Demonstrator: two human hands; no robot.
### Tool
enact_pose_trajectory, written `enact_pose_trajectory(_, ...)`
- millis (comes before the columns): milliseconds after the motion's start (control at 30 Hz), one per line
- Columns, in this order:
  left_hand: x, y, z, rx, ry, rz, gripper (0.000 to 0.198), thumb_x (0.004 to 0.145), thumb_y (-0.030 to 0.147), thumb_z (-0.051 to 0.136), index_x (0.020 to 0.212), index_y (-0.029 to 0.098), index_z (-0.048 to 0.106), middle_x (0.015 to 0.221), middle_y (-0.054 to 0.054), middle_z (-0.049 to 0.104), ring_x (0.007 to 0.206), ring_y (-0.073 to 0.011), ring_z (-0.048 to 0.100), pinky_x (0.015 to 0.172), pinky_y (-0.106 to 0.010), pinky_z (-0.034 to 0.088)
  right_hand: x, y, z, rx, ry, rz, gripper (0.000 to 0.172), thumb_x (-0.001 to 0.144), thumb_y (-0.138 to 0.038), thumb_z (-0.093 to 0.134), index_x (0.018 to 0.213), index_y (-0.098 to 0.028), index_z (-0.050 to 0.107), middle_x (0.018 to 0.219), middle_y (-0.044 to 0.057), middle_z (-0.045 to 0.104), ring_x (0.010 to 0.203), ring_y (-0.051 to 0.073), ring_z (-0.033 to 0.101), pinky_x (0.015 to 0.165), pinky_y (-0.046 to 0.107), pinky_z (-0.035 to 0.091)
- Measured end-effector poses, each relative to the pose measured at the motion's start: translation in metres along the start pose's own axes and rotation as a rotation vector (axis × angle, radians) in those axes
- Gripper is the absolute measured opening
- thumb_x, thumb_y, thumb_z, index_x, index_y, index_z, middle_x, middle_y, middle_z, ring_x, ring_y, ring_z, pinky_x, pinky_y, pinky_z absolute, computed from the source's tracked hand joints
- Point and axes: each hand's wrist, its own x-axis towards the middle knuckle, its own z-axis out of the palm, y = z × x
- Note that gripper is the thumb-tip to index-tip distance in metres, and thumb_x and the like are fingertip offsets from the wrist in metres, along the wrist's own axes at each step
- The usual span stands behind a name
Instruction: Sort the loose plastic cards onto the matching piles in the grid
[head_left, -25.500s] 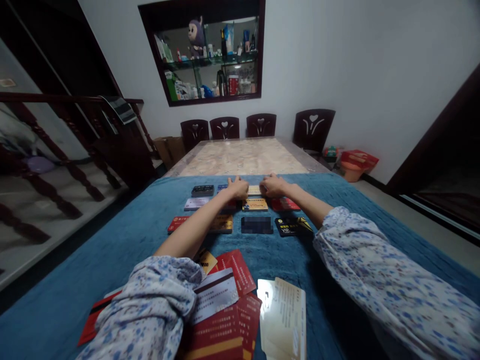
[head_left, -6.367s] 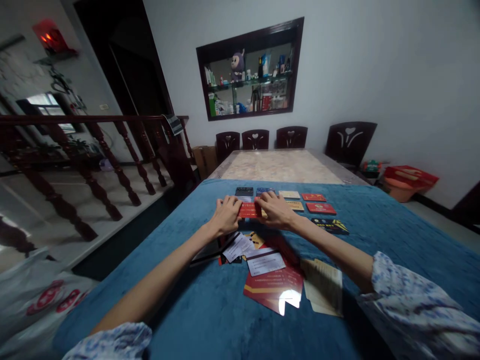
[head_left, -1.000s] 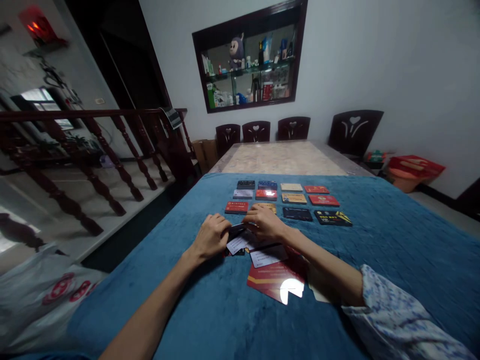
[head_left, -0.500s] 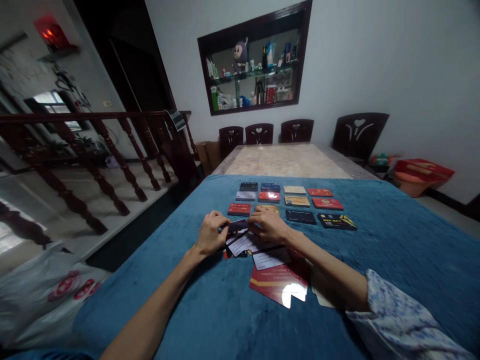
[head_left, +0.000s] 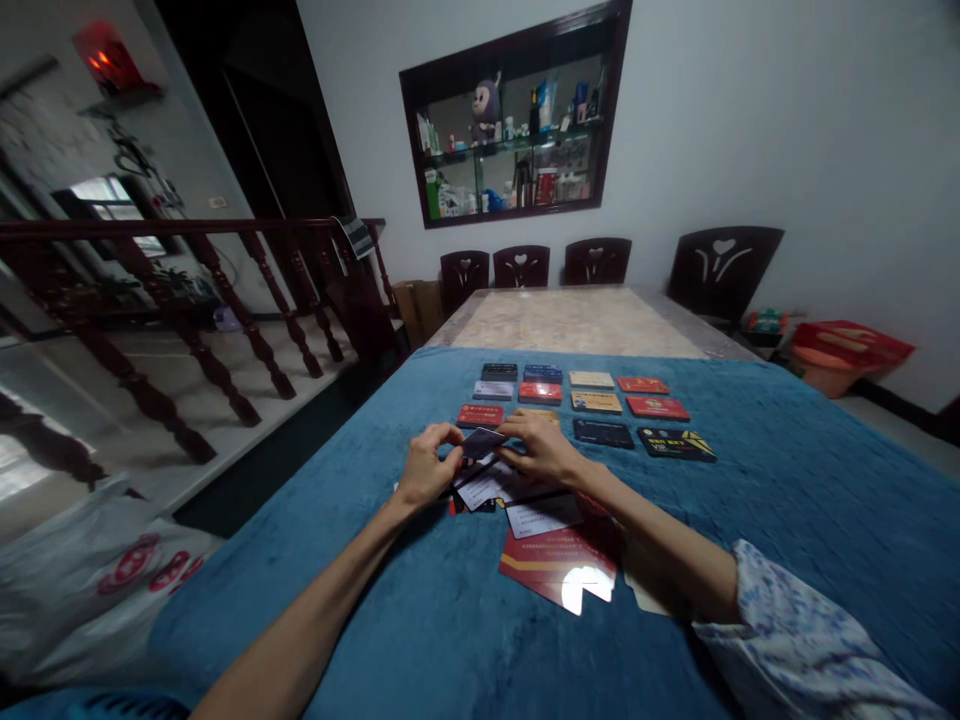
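Note:
Between my two hands a dark card (head_left: pixel 482 441) is held tilted above a loose pile. My left hand (head_left: pixel 433 464) pinches its left edge, and my right hand (head_left: pixel 538 447) has fingers closed on its right edge. Beneath them white cards (head_left: pixel 543 515) and a large red card (head_left: pixel 559 562) lie overlapping, with a pale card (head_left: pixel 651 580) partly under my right forearm. Beyond my hands, several card stacks stand in rows, among them a red stack (head_left: pixel 481 415), a dark stack (head_left: pixel 603 433) and a black VIP stack (head_left: pixel 677 444). My right hand partly hides a yellowish stack (head_left: pixel 541 415).
A blue cloth (head_left: pixel 360 620) covers the near part of the table (head_left: pixel 570 315). Dark chairs (head_left: pixel 596 262) stand at the far end and right. White plastic bags (head_left: pixel 97 590) lie at the lower left beside a wooden railing (head_left: pixel 247 340).
The dark card has risen slightly and turned at a steeper angle between my hands. My fingers have shifted a little around it. The view has moved slightly.

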Motion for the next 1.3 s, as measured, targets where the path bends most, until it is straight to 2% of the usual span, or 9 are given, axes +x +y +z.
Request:
enact_pose_trajectory(133, 0.0, 0.0, 0.001, -0.097, -0.001, -0.025, 0.007, 0.077, 0.017, 0.055, 0.078, 0.018, 0.061, 0.082, -0.001, 0.069, 0.082, -0.0163, 0.066, 0.083, -0.03, 0.051, 0.0, 0.0, 0.006, 0.074, 0.013, -0.003, 0.014, 0.086, -0.019, 0.06, 0.095, -0.016, 0.071, 0.089, 0.007, 0.071, 0.087, 0.021, 0.056, 0.081, 0.033, 0.042)
enact_pose_trajectory(333, 0.0, -0.002, 0.005, -0.132, -0.001, 0.012, 0.006, 0.077, 0.018, 0.055, 0.079, 0.019, 0.061, 0.081, 0.0, 0.067, 0.081, -0.0157, 0.064, 0.083, -0.029, 0.05, 0.001, 0.002, 0.015, 0.135, 0.064, 0.028, 0.018, 0.083, -0.014, 0.056, 0.096, -0.016, 0.068, 0.092, 0.009, 0.065, 0.085, 0.02, 0.057, 0.077, 0.031, 0.044)
enact_pose_trajectory(600, 0.0, -0.005, 0.002, -0.102, 0.027, 0.053, 0.01, 0.079, 0.018, 0.058, 0.084, 0.017, 0.066, 0.087, -0.004, 0.069, 0.087, -0.0175, 0.064, 0.086, -0.031, 0.05, 0.001, -0.003, 0.006, -0.079, 0.045, -0.025, 0.015, 0.093, -0.02, 0.051, 0.097, -0.017, 0.065, 0.087, 0.008, 0.066, 0.085, 0.021, 0.051, 0.074, 0.032, 0.036)
enact_pose_trajectory(800, 0.002, -0.005, 0.001, -0.105, 0.081, 0.105, 0.01, 0.079, 0.017, 0.058, 0.086, 0.018, 0.066, 0.088, -0.002, 0.069, 0.085, -0.017, 0.065, 0.084, -0.03, 0.052, 0.001, 0.001, 0.009, -0.233, 0.071, -0.051, 0.016, 0.095, -0.019, 0.052, 0.101, -0.018, 0.067, 0.092, 0.008, 0.066, 0.089, 0.021, 0.048, 0.072, 0.032, 0.031)
enact_pose_trajectory(933, 0.0, -0.005, 0.001, -0.093, 0.099, 0.145, 0.018, 0.081, 0.015, 0.058, 0.097, 0.019, 0.065, 0.092, -0.003, 0.069, 0.085, -0.0167, 0.066, 0.084, -0.031, 0.052, 0.002, 0.0, 0.008, -0.289, 0.064, -0.048, 0.017, 0.096, -0.021, 0.053, 0.103, -0.02, 0.069, 0.093, 0.008, 0.065, 0.09, 0.021, 0.047, 0.073, 0.032, 0.03)
enact_pose_trajectory(1067, -0.002, -0.005, 0.001, -0.014, 0.065, 0.192, 0.026, 0.082, 0.011, 0.057, 0.105, 0.02, 0.063, 0.094, -0.003, 0.068, 0.09, -0.018, 0.065, 0.087, -0.034, 0.05, 0.002, -0.005, 0.007, -0.322, 0.039, -0.016, 0.017, 0.097, -0.024, 0.054, 0.102, -0.022, 0.07, 0.092, 0.007, 0.065, 0.092, 0.021, 0.047, 0.073, 0.032, 0.03)
enact_pose_trajectory(1300, -0.003, -0.008, 0.001, 0.121, -0.052, 0.21, 0.029, 0.079, 0.005, 0.055, 0.1, 0.021, 0.066, 0.093, -0.003, 0.069, 0.092, -0.0194, 0.061, 0.088, -0.036, 0.047, 0.0, -0.011, 0.008, -0.341, 0.004, 0.015, 0.018, 0.098, -0.025, 0.052, 0.103, -0.023, 0.069, 0.1, 0.007, 0.066, 0.094, 0.02, 0.049, 0.076, 0.032, 0.031)
